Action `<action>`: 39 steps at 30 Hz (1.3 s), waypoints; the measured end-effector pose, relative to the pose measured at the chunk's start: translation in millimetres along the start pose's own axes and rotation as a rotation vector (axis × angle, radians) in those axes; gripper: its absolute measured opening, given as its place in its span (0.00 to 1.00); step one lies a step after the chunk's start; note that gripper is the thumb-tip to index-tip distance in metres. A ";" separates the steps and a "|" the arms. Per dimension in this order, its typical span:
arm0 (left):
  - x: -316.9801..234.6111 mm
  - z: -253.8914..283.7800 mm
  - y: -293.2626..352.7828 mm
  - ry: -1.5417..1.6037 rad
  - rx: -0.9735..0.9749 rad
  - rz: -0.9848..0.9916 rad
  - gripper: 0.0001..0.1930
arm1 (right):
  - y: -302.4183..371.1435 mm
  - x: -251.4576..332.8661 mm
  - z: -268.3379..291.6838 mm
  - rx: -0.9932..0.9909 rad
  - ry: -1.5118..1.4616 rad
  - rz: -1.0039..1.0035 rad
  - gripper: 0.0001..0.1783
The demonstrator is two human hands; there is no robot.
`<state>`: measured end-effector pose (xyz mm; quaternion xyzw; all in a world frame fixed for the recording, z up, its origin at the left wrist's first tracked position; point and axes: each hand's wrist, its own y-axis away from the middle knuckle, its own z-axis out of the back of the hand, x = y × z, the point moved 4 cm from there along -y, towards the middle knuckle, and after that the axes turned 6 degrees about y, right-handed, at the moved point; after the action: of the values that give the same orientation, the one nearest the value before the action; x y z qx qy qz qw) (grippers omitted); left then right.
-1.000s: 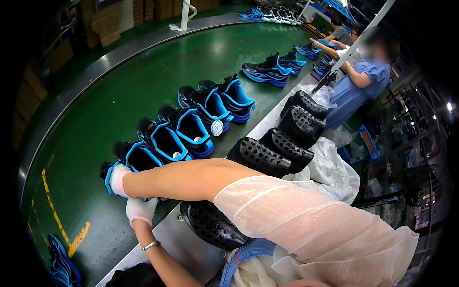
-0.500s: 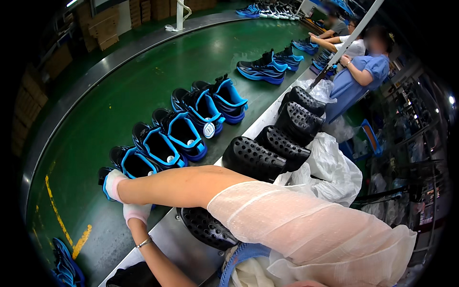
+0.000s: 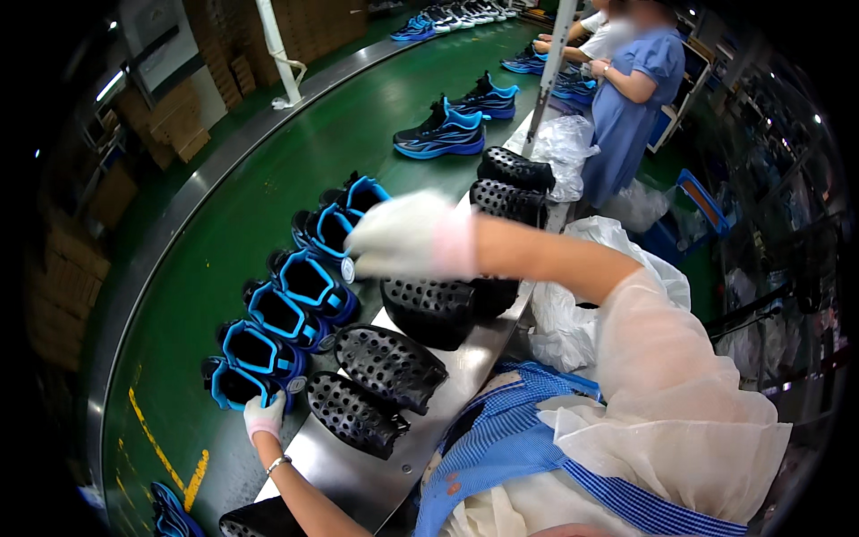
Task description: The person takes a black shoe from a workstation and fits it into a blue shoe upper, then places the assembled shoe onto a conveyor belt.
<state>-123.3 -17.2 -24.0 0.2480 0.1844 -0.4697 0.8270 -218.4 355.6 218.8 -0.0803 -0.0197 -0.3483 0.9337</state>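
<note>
Our right hand point(image 3: 407, 237) has left the end shoe point(image 3: 234, 387) and is now a blur near the farther shoes point(image 3: 335, 228); our right arm point(image 3: 555, 259) uncovers another black form point(image 3: 389, 365), and our view has turned.

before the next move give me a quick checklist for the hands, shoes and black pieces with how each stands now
1. Left hand at the nearest shoe: ok, fingers at its heel-side rim.
2. Right hand free of any load: cannot tell, it is blurred.
3. Nearest shoe upright: ok, opening faces up.
4. Farther shoes of the near row fully in view: not ok, the right hand hides part.
5. Near black perforated pieces resting on the metal ledge: ok.
6. Gloves on: ok, both hands.
</note>
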 end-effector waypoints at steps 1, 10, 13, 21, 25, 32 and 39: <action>4.5 3.3 3.4 -0.002 -0.004 0.008 0.22 | 20.8 -24.3 16.7 -0.024 0.059 -0.175 0.14; 2.7 31.6 27.4 -0.133 -0.265 -0.036 0.23 | 170.3 -194.2 19.3 -0.336 0.250 -0.708 0.24; 7.4 36.6 40.1 -0.206 -0.320 -0.078 0.28 | 175.5 -209.7 -6.4 -0.220 0.142 -0.720 0.23; -20.4 41.1 80.4 -0.157 -0.490 -0.128 0.24 | 185.7 -217.9 -12.8 -0.286 0.184 -0.686 0.21; -36.7 49.2 91.1 -0.174 -0.610 -0.209 0.21 | 178.7 -219.5 -11.8 -0.259 0.206 -0.627 0.20; -55.1 43.8 93.6 -0.027 -0.581 -0.265 0.18 | 181.0 -203.0 18.6 -0.374 0.202 -0.647 0.19; -48.8 55.1 100.9 0.128 -0.606 -0.399 0.17 | 128.5 -133.8 45.3 -0.590 0.083 -0.363 0.21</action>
<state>-55.7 28.1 70.7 -0.0202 0.4113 -0.5293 0.7418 -234.9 545.3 233.6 -0.3276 0.1060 -0.5024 0.7931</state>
